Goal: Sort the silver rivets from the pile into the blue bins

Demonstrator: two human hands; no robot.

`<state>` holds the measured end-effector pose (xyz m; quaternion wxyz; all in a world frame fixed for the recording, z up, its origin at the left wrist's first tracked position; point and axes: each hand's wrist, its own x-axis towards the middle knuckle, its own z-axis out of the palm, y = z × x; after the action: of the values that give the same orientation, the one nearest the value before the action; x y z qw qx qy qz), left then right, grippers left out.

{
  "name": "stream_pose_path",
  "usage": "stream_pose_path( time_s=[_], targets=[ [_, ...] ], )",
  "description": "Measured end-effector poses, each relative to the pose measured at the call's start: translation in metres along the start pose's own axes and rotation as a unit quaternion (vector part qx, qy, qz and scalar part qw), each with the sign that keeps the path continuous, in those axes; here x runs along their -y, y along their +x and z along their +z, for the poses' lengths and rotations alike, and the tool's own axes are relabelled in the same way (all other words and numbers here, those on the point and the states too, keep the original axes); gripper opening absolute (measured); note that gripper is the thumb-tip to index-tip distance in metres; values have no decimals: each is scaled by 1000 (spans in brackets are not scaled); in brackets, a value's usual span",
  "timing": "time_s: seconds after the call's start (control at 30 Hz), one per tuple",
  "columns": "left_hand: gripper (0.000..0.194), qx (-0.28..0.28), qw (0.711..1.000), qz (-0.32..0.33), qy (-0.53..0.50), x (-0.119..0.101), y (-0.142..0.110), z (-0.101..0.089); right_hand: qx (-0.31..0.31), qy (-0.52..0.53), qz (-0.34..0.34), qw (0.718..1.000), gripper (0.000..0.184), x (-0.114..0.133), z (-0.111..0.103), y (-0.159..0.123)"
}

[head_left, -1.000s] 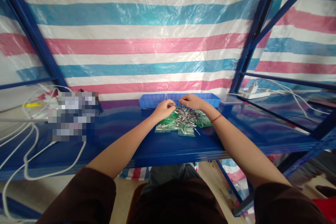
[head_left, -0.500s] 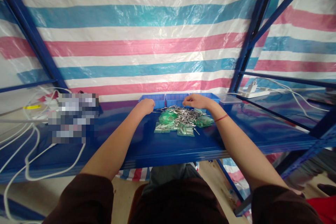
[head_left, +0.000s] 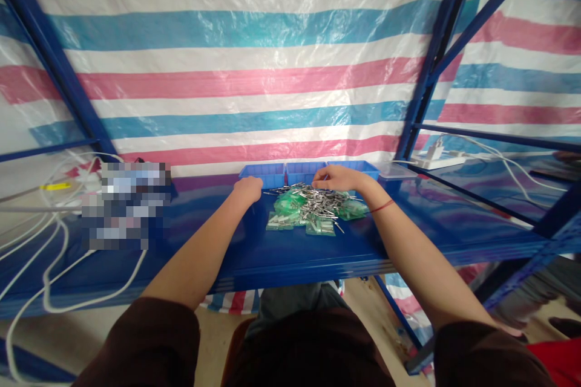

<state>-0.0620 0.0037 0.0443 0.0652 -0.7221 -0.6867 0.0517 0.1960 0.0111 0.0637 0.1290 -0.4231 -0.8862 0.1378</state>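
Observation:
A heap of thin silver metal pins lies mid-table, on and among green plastic bags. To the left of the heap, my left hand is closed, knuckles up, at the front of the left blue bin. Its fingertips are hidden, so I cannot tell what it holds. My right hand, with a red string at the wrist, is over the far edge of the heap, fingers curled together. Whatever is between those fingers is too small to make out. Small clear packets with pale pieces lie at the near edge.
Two more blue bins stand in the row at the back, beside a clear plastic lid. White cables and a blurred-out patch are at left. A white power strip sits right, past blue frame posts.
My left hand has moved left from the heap to the front of the left bin. The right hand has stayed over the heap's far edge, shifting only slightly.

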Motion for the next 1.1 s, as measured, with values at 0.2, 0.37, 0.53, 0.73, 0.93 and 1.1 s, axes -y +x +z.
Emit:
stream_pose_path(
  time_s=[0.2, 0.37, 0.53, 0.73, 0.93, 1.1],
  targets=[
    [37, 0, 1000, -2, -10, 1, 3, 2, 84, 39, -4, 996, 64, 9, 0, -6],
    [29, -2, 1000, 0, -17, 2, 2, 0, 95, 31, -7, 995, 67, 8, 4, -4],
    [20, 6, 999, 23, -27, 2, 2, 1, 91, 58, -35, 994, 51, 2, 7, 1],
    [18, 2, 994, 91, -53, -5, 6, 5, 88, 114, -5, 990, 33, -2, 11, 4],
    [29, -31, 983, 140, -116, -12, 10, 12, 49, 166, 8, 985, 21, -7, 13, 6],
    [38, -5, 967, 136, -215, -16, 13, 15, -16, 127, 7, 992, 17, -14, 11, 8]
  ],
)
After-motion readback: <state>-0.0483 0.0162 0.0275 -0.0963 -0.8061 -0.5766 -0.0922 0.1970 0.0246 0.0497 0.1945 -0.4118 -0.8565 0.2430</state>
